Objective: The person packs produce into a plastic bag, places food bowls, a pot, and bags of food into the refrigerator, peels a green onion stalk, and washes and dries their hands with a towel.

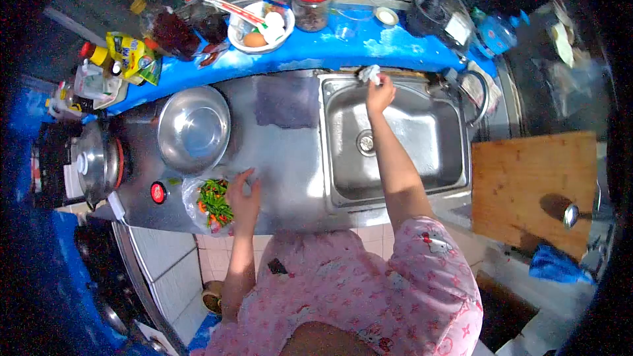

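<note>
My right hand [380, 94] is raised over the far edge of the sink [422, 170], its fingers closed on a crumpled white tissue [370, 74]. My left hand [244, 199] hovers at the front of the steel counter with its fingers apart and nothing visible in them. Just left of it lies a clear plastic bag [191, 199] with chopped green and orange vegetables [215, 204] on it. Beyond that stands a wide metal bowl [169, 125], with a small red-lidded jar [158, 192] nearer to me.
A grey cloth [285, 102] lies left of the sink, and a wooden cutting board [527, 178] to its right. Along the blue ledge stand a white bowl [264, 47] with eggs, a red-lidded jar [312, 10] and bottles. A lidded pot [95, 165] sits far left.
</note>
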### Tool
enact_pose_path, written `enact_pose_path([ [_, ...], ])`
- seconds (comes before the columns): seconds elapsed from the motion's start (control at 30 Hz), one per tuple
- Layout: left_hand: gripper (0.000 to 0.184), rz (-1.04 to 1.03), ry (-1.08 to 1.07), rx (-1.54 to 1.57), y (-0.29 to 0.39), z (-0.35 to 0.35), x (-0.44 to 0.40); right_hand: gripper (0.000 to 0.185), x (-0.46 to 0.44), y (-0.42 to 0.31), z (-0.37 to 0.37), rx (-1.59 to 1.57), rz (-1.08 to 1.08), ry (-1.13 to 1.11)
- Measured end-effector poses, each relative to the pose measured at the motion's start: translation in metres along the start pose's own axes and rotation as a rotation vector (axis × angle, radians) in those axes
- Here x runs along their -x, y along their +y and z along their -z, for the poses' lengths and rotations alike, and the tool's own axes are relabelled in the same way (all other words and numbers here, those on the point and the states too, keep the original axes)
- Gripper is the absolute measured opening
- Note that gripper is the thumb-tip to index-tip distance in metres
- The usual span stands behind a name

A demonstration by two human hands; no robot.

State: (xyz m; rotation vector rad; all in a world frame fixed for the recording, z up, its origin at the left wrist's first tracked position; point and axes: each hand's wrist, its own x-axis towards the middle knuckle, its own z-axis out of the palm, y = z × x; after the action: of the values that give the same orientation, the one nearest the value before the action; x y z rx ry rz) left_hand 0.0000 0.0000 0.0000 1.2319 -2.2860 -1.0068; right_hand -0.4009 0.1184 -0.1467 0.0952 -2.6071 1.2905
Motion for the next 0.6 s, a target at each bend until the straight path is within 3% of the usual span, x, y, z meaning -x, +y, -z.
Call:
enact_pose_path([
  [0.1,0.019,0.002,0.071,-0.122,-0.013,0.01,0.023,0.03,-0.005,0.006,0.003,0.375,0.087,0.042],
  [0.13,0.018,-0.013,0.113,-0.217,-0.021,0.023,0.027,0.031,0.002,0.0,-0.007,0.491,-0.009,-0.095],
  [0.2,0.012,0.0,0.21,-0.357,-0.022,0.026,0.035,0.031,-0.008,0.026,-0.027,0.616,0.075,0.012],
  [0.23,0.009,0.029,0.264,-0.295,-0.024,0.019,0.036,0.034,-0.022,0.018,-0.015,0.627,0.101,-0.103],
  [0.27,0.008,0.053,0.288,-0.148,-0.04,0.003,0.035,0.036,-0.04,0.024,-0.009,0.66,0.2,-0.08],
  [0.33,0.009,0.157,0.361,-0.221,-0.035,0.006,0.035,0.047,-0.051,0.003,0.014,0.639,0.239,-0.156],
  [0.37,0.009,0.182,0.42,-0.247,-0.039,0.01,0.034,0.054,-0.065,0.025,0.011,0.458,0.274,-0.19],
  [0.43,0.009,0.215,0.551,-0.295,-0.067,0.031,0.036,0.052,-0.069,0.053,0.019,0.303,0.517,-0.037],
  [0.47,0.008,0.219,0.611,-0.316,-0.082,0.042,0.035,0.053,-0.053,0.047,0.03,0.253,0.522,0.1],
  [0.5,0.008,0.32,0.589,-0.303,-0.093,0.055,0.033,0.055,-0.031,0.039,0.042,0.206,0.519,0.24],
  [0.57,0.009,0.512,0.522,-0.286,-0.112,0.09,0.034,0.045,0.018,0.03,0.066,0.1,0.194,0.044],
  [0.6,0.019,0.498,0.556,-0.231,-0.146,0.093,0.035,0.047,0.024,0.04,0.072,0.25,0.029,-0.251],
])
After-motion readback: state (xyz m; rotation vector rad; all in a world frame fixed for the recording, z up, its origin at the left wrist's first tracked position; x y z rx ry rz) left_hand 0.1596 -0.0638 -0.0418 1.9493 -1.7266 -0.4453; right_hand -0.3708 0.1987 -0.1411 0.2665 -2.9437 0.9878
